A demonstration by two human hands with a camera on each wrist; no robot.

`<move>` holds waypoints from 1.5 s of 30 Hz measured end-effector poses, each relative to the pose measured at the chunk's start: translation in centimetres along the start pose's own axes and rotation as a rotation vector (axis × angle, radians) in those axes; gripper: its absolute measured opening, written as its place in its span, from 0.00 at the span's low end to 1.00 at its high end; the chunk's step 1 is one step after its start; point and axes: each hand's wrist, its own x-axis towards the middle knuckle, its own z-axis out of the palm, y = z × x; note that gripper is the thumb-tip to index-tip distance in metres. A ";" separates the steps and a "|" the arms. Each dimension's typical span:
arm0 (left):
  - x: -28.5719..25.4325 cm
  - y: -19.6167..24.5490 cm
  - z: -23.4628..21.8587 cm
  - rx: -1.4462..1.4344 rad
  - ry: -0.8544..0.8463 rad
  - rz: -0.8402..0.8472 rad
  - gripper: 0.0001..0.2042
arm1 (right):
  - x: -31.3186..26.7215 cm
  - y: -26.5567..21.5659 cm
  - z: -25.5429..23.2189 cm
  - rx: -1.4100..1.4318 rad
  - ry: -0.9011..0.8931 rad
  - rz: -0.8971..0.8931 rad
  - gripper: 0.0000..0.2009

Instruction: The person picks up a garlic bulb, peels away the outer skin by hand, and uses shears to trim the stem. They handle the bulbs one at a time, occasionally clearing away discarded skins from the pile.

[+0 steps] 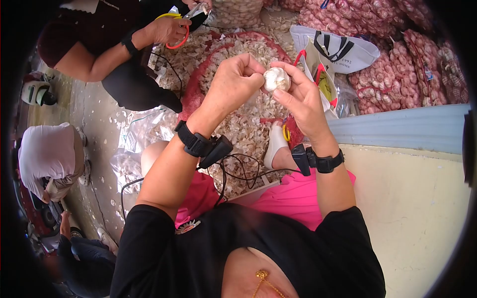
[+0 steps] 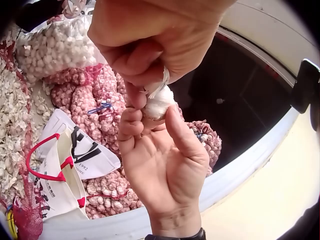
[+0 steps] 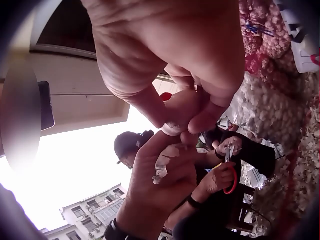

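A white garlic bulb (image 1: 277, 80) is pinched between the thumb and fingers of the right hand (image 1: 304, 102). The left hand (image 1: 232, 85) meets it from the other side, fingers curled. In the left wrist view, the left hand (image 2: 160, 35) pinches a strip of papery skin (image 2: 161, 86) at the top of the bulb (image 2: 159, 104), and the right hand (image 2: 167, 165) supports it from below. The right wrist view has the right hand (image 3: 170, 55) over the bulb (image 3: 175, 120), partly hidden by fingers, and loose skin (image 3: 167, 162) against the left hand (image 3: 155, 187).
Garlic skins (image 1: 243, 119) lie heaped around a red net below the hands. Net sacks of garlic (image 1: 387, 79) and a tote bag (image 1: 343, 52) stand beyond. A pale ledge (image 1: 402, 131) runs along the right. Another person holds scissors (image 1: 185, 37) at upper left; cables cross the lap.
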 end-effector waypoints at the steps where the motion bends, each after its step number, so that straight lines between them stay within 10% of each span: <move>1: -0.2 0.4 0.1 -0.008 0.026 0.025 0.06 | 0.0 0.2 0.0 0.000 -0.001 -0.001 0.25; 8: -0.2 0.9 -0.3 0.309 -0.151 0.506 0.12 | 0.1 0.0 -1.0 -0.030 0.047 0.031 0.26; 21: -1.2 1.7 -0.4 0.373 -0.259 0.439 0.07 | -0.3 -1.0 -1.9 -0.230 -0.068 0.177 0.27; 24: -0.6 0.4 -0.4 0.428 -0.252 0.651 0.07 | -0.1 -1.1 -1.9 -0.230 -0.071 0.192 0.27; 33: -1.1 1.2 0.1 0.434 -0.069 0.392 0.06 | 0.4 0.5 -1.2 -0.209 0.097 -0.031 0.22; 45: -0.8 0.2 0.9 0.688 -0.018 0.710 0.06 | 0.3 1.1 -1.5 -0.398 0.161 0.002 0.21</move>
